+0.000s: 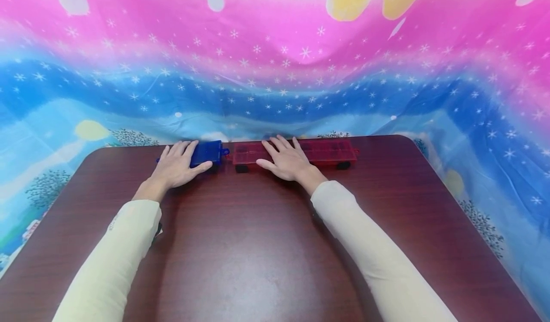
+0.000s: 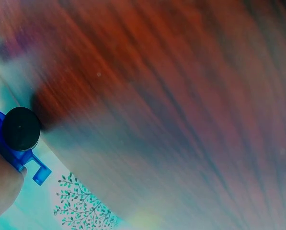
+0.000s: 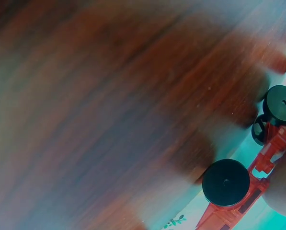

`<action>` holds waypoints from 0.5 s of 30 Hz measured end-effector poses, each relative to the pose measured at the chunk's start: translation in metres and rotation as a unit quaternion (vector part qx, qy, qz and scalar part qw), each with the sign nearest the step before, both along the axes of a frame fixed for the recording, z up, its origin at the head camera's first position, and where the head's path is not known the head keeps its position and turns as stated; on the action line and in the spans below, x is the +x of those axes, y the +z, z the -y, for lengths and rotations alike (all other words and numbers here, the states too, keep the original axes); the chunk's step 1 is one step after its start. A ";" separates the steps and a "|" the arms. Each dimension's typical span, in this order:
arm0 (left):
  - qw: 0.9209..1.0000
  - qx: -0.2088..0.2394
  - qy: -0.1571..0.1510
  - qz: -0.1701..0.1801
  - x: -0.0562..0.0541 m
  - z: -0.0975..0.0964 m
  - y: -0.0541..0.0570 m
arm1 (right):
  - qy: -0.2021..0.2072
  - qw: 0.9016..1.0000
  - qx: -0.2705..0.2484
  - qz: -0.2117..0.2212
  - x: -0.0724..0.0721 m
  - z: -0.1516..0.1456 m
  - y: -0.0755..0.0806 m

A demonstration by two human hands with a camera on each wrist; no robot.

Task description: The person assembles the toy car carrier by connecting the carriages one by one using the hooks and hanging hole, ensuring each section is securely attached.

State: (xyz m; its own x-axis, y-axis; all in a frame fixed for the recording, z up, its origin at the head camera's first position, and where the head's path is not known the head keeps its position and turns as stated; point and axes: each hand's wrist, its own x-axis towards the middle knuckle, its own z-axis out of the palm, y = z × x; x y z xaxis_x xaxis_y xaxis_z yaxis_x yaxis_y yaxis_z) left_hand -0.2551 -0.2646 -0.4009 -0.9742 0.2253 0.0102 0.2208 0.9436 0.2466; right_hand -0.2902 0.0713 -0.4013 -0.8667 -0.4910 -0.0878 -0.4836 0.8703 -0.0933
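Observation:
A blue toy train car (image 1: 206, 153) with a hook at its right end stands at the far edge of the table. My left hand (image 1: 175, 164) rests on its left part, fingers straight and thumb along the near side. In the left wrist view the car's black wheel (image 2: 21, 128) and blue end hook (image 2: 41, 173) show. To the right is a long red toy train piece (image 1: 328, 151) on black wheels (image 3: 226, 182), its left end close to the blue hook. My right hand (image 1: 285, 160) lies over its middle with fingers spread. Whether the hooks are joined I cannot tell.
Both pieces stand on a dark brown wooden table (image 1: 258, 236) with rounded far corners. Just behind its far edge hangs a pink and blue patterned cloth (image 1: 275, 74). The cloth also runs along the left and right sides.

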 end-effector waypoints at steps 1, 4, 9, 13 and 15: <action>1.000 0.001 0.000 -0.001 0.000 0.000 0.000 | 0.000 1.000 0.000 0.000 0.000 0.000 0.000; 1.000 0.002 -0.001 -0.001 0.000 0.000 0.000 | 0.000 1.000 -0.002 0.002 0.000 0.001 0.000; 1.000 -0.001 -0.002 0.002 -0.001 -0.001 -0.001 | 0.000 1.000 -0.002 0.002 0.000 0.002 0.000; 1.000 -0.005 -0.003 0.004 0.000 -0.001 -0.001 | 0.000 1.000 -0.001 0.001 0.000 0.003 0.000; 1.000 -0.006 -0.003 0.003 0.000 -0.001 -0.001 | 0.001 1.000 -0.001 0.002 0.000 0.004 0.000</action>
State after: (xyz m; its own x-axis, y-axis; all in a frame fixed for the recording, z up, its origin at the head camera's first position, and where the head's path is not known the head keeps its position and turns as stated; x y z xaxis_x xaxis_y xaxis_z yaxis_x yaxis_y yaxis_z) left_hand -0.2554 -0.2637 -0.4016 -0.9730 0.2310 0.0015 0.2247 0.9450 0.2375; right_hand -0.2902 0.0676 -0.4012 -0.8657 -0.4923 -0.0906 -0.4842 0.8695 -0.0976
